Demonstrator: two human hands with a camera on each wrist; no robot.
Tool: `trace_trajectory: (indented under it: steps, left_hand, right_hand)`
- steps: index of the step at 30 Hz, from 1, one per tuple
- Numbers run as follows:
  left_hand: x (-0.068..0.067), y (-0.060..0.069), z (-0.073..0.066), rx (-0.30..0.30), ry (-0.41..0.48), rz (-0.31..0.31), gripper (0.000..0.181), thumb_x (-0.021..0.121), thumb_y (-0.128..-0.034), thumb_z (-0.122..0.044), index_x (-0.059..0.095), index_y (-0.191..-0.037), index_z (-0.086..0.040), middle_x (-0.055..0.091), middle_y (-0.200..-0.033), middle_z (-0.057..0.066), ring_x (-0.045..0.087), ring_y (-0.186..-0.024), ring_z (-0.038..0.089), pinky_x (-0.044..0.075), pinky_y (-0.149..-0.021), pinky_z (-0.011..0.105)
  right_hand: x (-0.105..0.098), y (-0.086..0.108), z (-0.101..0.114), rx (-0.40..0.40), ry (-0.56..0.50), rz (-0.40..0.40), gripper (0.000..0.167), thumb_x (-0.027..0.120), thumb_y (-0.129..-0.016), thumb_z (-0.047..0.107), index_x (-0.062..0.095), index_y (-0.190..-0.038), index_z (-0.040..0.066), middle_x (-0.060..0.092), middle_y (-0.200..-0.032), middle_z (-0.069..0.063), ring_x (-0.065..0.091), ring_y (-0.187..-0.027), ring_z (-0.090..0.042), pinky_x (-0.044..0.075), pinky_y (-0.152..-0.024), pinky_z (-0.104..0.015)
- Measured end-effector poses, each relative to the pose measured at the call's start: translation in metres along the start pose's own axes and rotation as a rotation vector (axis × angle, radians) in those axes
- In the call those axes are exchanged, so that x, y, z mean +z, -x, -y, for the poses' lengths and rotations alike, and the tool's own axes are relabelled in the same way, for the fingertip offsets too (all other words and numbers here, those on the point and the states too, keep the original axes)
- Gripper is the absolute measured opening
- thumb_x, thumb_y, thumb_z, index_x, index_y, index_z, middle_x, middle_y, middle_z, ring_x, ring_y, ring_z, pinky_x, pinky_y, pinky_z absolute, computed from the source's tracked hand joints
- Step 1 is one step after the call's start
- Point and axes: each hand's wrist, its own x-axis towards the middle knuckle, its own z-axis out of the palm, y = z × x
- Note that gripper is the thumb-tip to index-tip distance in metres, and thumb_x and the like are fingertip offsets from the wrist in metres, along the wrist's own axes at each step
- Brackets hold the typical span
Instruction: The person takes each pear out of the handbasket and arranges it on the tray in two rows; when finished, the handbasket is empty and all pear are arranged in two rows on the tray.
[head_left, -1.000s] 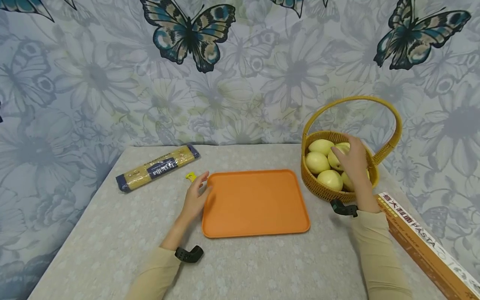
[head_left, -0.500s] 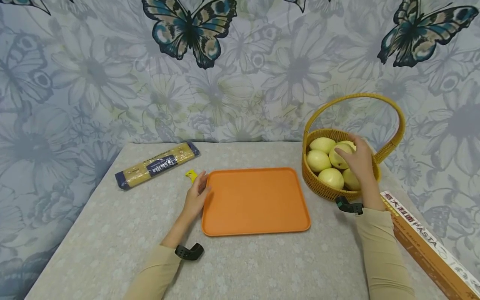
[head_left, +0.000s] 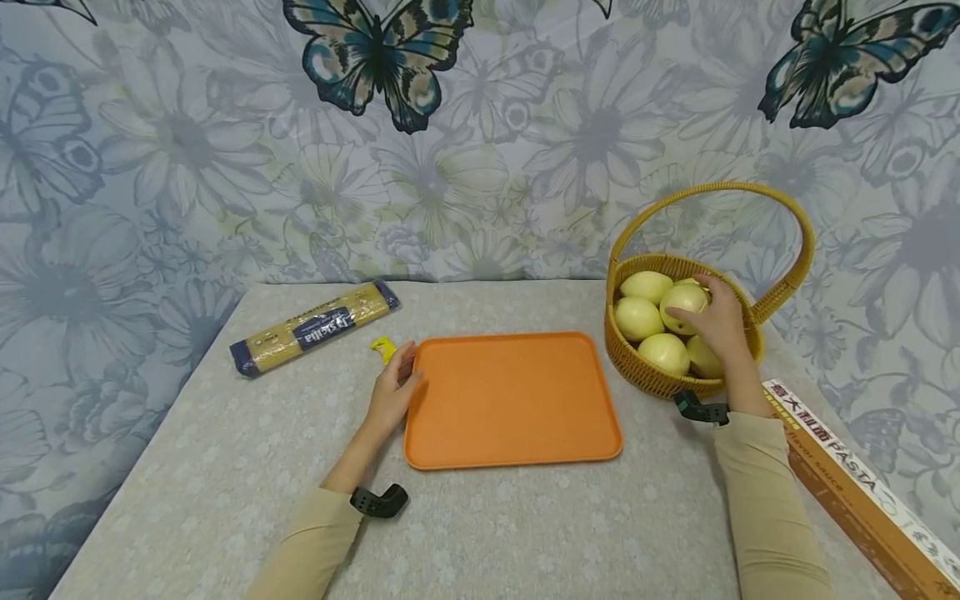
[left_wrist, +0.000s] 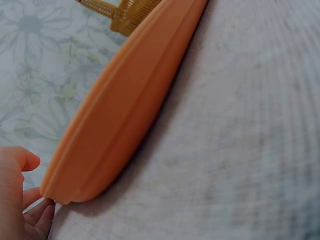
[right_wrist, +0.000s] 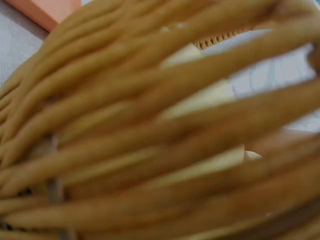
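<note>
My right hand (head_left: 723, 321) reaches into the yellow wicker basket (head_left: 645, 379) and grips a round pale yellow-green fruit (head_left: 681, 307), thumb on the near side and fingers on the far side. Several similar fruits (head_left: 664, 353) lie around it. In the right wrist view the basket's blurred weave (right_wrist: 125, 115) hides the hand. My left hand (head_left: 390, 392) rests at the left edge of the orange tray (head_left: 513, 400). Its fingers touch the tray's rim (left_wrist: 60, 192) in the left wrist view, with the thumb held away from it.
A yellow and navy pasta packet (head_left: 315, 327) lies at the back left. Beside the left hand is a small yellow object (head_left: 383, 348). A long brown and white pasta box (head_left: 862, 492) lies along the right side. The basket's tall handle (head_left: 795, 250) arches over the fruit.
My right hand has closed its thumb and fingers in around the top fruit, which sits slightly more to the right. The left hand stays at the tray. The head view tilted down slightly.
</note>
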Motion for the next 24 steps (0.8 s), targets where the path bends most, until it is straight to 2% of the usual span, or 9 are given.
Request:
trace_trajectory:
  steps: [4,6,10,17,19,24]
  left_hand:
    - [0.003,-0.007,0.023,0.011,-0.019,-0.015,0.053,0.052,-0.097,-0.007,0.033,-0.145,0.004,0.043,-0.142,0.026,0.047,-0.128,0.041,0.039,-0.106,0.053]
    - [0.003,-0.008,0.028,0.014,-0.029,-0.018,0.052,0.052,-0.0973,-0.009,0.033,-0.145,0.002,0.044,-0.142,0.025,0.048,-0.128,0.04,0.039,-0.106,0.052]
    - [0.001,-0.007,0.025,0.002,-0.031,-0.007,0.052,0.052,-0.0974,-0.009,0.033,-0.145,0.002,0.043,-0.143,0.024,0.048,-0.128,0.039,0.04,-0.107,0.051]
    - [-0.003,-0.001,-0.001,-0.016,0.005,0.023,0.052,0.05,-0.0968,-0.004,0.031,-0.143,0.009,0.039,-0.144,0.03,0.044,-0.129,0.045,0.036,-0.107,0.056]
    - [-0.002,-0.001,0.001,-0.017,-0.013,0.023,0.052,0.05,-0.0972,-0.005,0.031,-0.144,0.009,0.039,-0.145,0.029,0.044,-0.129,0.044,0.037,-0.107,0.055]
    - [0.002,-0.006,0.02,-0.015,-0.041,0.005,0.051,0.051,-0.0978,-0.009,0.033,-0.145,0.002,0.041,-0.146,0.022,0.046,-0.13,0.038,0.039,-0.108,0.051]
  right_hand:
    - [0.001,-0.003,-0.003,-0.002,0.02,0.021,0.08,0.074,-0.082,0.021,0.031,-0.143,-0.008,0.034,-0.142,-0.036,0.03,-0.131,-0.052,0.026,-0.106,-0.064]
    - [0.001,-0.004,-0.005,-0.008,0.031,0.03,0.081,0.074,-0.082,0.021,0.031,-0.143,-0.009,0.033,-0.142,-0.036,0.029,-0.131,-0.053,0.026,-0.106,-0.065]
    - [0.002,-0.006,-0.006,-0.016,0.04,0.035,0.082,0.075,-0.081,0.02,0.031,-0.143,-0.009,0.033,-0.141,-0.036,0.028,-0.131,-0.053,0.026,-0.105,-0.065]
    - [0.004,-0.003,-0.004,-0.006,0.018,-0.001,0.08,0.076,-0.08,0.021,0.034,-0.143,-0.007,0.036,-0.141,-0.034,0.031,-0.13,-0.051,0.027,-0.105,-0.064]
    - [0.004,-0.002,-0.003,0.009,0.0,-0.016,0.079,0.076,-0.08,0.022,0.035,-0.143,-0.005,0.037,-0.142,-0.033,0.032,-0.13,-0.051,0.028,-0.104,-0.064]
    - [0.003,0.002,0.002,0.034,-0.03,-0.053,0.079,0.074,-0.082,0.026,0.034,-0.144,-0.004,0.035,-0.146,-0.029,0.033,-0.132,-0.049,0.031,-0.104,-0.064]
